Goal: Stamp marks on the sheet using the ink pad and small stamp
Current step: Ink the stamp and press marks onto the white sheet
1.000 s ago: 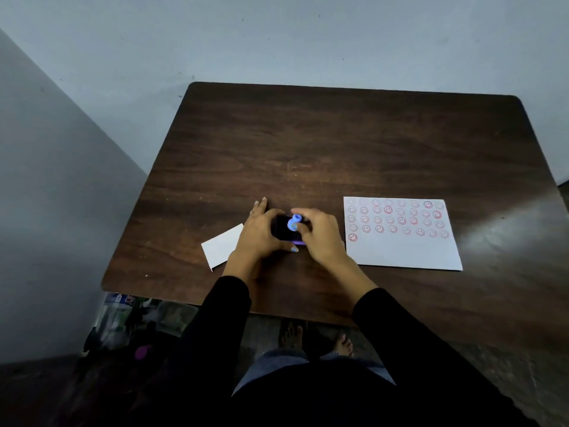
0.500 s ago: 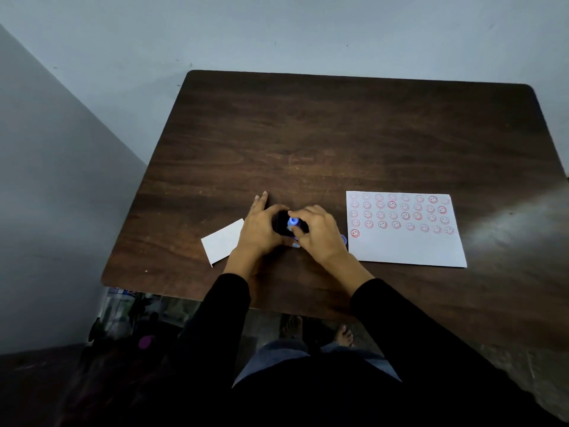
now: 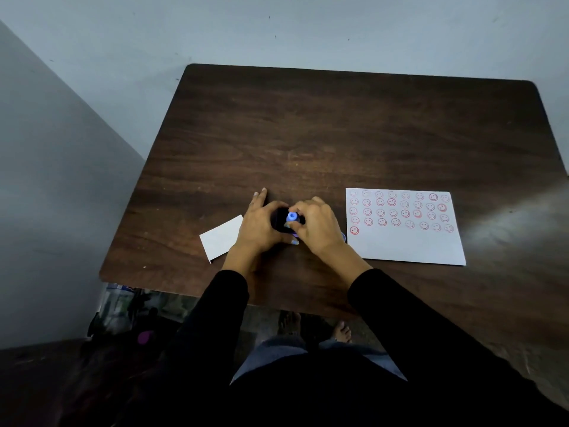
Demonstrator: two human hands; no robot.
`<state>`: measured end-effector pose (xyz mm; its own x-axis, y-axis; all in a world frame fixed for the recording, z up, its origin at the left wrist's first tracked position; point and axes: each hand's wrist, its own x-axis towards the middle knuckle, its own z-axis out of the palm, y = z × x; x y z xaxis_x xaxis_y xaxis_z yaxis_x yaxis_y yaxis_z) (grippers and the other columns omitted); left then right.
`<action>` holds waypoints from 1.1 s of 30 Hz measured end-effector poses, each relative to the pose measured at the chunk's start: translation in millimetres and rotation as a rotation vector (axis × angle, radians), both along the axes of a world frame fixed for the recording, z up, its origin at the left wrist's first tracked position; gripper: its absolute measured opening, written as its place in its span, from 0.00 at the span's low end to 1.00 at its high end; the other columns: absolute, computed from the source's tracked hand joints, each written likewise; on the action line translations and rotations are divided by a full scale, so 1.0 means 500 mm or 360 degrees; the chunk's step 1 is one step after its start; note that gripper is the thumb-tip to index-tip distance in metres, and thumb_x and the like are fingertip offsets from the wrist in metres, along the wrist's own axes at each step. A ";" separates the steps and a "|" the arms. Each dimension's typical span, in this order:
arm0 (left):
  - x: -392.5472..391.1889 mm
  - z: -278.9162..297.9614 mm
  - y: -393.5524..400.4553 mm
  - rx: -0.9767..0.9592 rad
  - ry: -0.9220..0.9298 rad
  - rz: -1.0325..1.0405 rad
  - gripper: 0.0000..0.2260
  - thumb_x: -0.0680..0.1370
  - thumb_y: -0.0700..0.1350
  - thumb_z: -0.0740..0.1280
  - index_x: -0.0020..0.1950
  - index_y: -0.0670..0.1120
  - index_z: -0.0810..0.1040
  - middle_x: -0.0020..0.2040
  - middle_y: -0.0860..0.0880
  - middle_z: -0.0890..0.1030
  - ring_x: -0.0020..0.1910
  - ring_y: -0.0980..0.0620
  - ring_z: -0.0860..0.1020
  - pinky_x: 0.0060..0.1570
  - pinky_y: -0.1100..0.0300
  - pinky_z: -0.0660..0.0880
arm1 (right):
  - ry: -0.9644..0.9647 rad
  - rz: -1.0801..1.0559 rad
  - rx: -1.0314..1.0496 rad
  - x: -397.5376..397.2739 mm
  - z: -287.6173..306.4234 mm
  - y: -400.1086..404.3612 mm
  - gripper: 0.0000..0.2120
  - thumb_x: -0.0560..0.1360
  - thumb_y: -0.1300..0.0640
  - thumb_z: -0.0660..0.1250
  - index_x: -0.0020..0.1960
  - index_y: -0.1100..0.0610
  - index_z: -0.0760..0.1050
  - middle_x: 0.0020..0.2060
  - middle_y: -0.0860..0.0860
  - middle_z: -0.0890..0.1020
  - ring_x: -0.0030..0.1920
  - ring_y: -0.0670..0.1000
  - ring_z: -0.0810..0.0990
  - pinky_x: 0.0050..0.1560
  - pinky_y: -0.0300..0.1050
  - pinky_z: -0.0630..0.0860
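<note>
Two hands at work: left hand (image 3: 260,224) clasps the dark ink pad (image 3: 280,221), right hand (image 3: 317,224) pinches the small blue stamp (image 3: 292,217) onto it; sheet (image 3: 409,245) just right of that hand; uneven inking risks faint marks.

Dim room corner, dark wood table (image 3: 338,134) against pale wall.

Table has dark brown wood-grain top with rounded corners, its far edge close to a plain light blue-grey wall (image 3: 277,29) with a few small dark specks. A second grey wall (image 3: 46,180) angles in on the left, in shadow. Soft glare patch on the table's right side. Dark floor (image 3: 37,389) below; cluttered items (image 3: 123,306) under the table's left near corner, unclear.
</note>
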<state>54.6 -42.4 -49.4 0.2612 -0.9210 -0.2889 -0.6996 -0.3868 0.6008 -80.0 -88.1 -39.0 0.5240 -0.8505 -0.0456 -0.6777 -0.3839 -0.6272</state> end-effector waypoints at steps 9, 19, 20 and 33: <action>-0.002 0.003 -0.001 0.0015 0.0015 0.0007 0.37 0.57 0.49 0.82 0.65 0.52 0.74 0.78 0.40 0.53 0.78 0.42 0.48 0.73 0.48 0.56 | 0.0070 -0.0039 -0.0030 0.005 0.005 0.005 0.10 0.70 0.64 0.67 0.52 0.58 0.79 0.46 0.56 0.82 0.53 0.55 0.75 0.47 0.50 0.74; -0.007 0.015 -0.005 0.0107 -0.0099 -0.0034 0.44 0.57 0.52 0.82 0.71 0.53 0.68 0.78 0.39 0.53 0.78 0.41 0.48 0.75 0.46 0.50 | -0.0395 -0.0361 0.0174 -0.019 0.008 0.014 0.15 0.69 0.60 0.72 0.55 0.56 0.79 0.47 0.56 0.84 0.49 0.55 0.80 0.53 0.47 0.76; -0.008 0.016 -0.006 0.0123 -0.0144 -0.0038 0.47 0.56 0.53 0.82 0.73 0.54 0.65 0.78 0.38 0.52 0.78 0.41 0.48 0.75 0.45 0.47 | -0.0662 -0.0542 0.0252 -0.035 0.015 0.014 0.15 0.67 0.60 0.74 0.53 0.56 0.79 0.45 0.55 0.85 0.46 0.52 0.82 0.51 0.41 0.77; -0.194 -0.009 -0.021 -0.0251 -0.0333 -0.0426 0.15 0.73 0.56 0.68 0.57 0.53 0.81 0.77 0.43 0.59 0.78 0.45 0.49 0.75 0.51 0.43 | -0.1624 -0.1670 0.0872 -0.239 -0.005 -0.011 0.08 0.71 0.60 0.71 0.50 0.56 0.78 0.42 0.47 0.83 0.43 0.47 0.84 0.39 0.35 0.81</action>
<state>-42.3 -52.7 -53.7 0.0435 -0.9936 -0.1041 -0.8773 -0.0878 0.4719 -199.3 -93.5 -41.5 -0.2695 -0.8412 -0.4688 0.2973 0.3904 -0.8713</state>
